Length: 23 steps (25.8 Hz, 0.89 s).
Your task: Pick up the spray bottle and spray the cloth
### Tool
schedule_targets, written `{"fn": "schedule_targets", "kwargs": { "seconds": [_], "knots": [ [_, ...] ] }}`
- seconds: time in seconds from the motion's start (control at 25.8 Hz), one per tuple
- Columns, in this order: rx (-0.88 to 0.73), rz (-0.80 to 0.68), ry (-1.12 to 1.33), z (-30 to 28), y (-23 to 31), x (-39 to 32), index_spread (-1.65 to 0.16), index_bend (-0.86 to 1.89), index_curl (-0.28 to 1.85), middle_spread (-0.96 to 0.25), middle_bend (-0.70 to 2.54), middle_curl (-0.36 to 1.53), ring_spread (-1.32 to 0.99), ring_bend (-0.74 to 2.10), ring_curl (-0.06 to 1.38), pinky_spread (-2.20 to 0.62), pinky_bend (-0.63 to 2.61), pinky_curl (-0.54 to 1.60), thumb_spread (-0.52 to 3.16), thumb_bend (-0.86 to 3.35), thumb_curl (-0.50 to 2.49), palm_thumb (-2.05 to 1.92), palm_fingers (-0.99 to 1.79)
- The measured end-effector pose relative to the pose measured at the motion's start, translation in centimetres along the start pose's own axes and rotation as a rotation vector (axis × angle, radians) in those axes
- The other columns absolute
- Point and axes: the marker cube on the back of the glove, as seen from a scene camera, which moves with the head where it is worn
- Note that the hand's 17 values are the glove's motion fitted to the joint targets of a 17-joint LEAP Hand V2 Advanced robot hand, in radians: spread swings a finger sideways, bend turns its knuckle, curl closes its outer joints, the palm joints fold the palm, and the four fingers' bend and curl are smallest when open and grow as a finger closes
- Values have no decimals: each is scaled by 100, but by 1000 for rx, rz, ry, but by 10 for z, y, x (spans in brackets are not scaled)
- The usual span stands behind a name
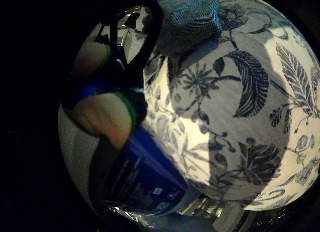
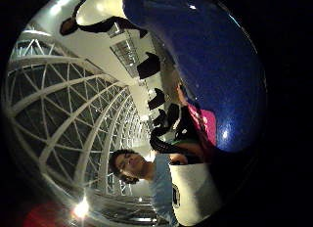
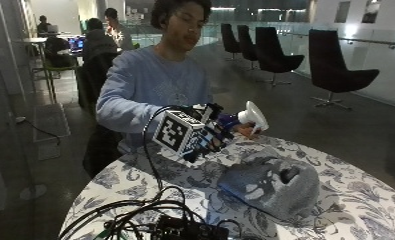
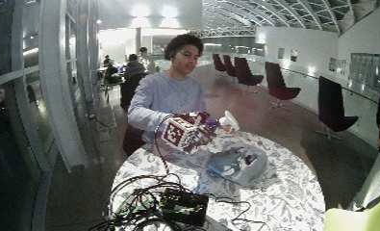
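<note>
The step in hand looks like aiming: the spray bottle (image 3: 249,119) is already lifted off the table (image 3: 357,200) and held above its far edge, near the person's chest, with the white head up. To do this well, the nozzle should tip down and toward the grey cloth (image 3: 271,184), which lies bunched near the middle of the patterned tabletop, nearer the camera than the hand. The bottle likely needs to come in from the far edge until it is over the cloth, and a finger must reach the trigger before squeezing; spraying from where it is now would probably wet the tablecloth short of the cloth.

The gloved right hand (image 3: 217,131) is curled round the bottle's blue body just below the white head. The little-finger palm view shows the blue bottle (image 1: 142,179) close against the palm with fingers wrapped beside it, and the cloth (image 1: 192,17) lying on the table below. Whether a finger is on the trigger cannot be told.
</note>
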Motion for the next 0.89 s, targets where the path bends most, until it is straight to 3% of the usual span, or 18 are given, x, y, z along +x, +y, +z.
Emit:
{"fn": "schedule_targets", "kwargs": {
  "seconds": [0.62, 0.74, 0.89],
  "knots": [
    [-5, 7, 8, 10, -3, -2, -30, 1, 1, 3, 51, 43, 8, 86, 40, 27, 66, 36, 95, -2, 50, 77, 70],
    [42, -79, 21, 20, -2, -9, -30, 1, 1, 3, 52, 43, 9, 86, 40, 26, 66, 36, 94, -2, 51, 78, 70],
    [145, -326, 45, 42, -1, -32, -30, 2, 1, 3, 51, 43, 9, 86, 40, 26, 66, 36, 94, -2, 51, 78, 70]
  ]
}}
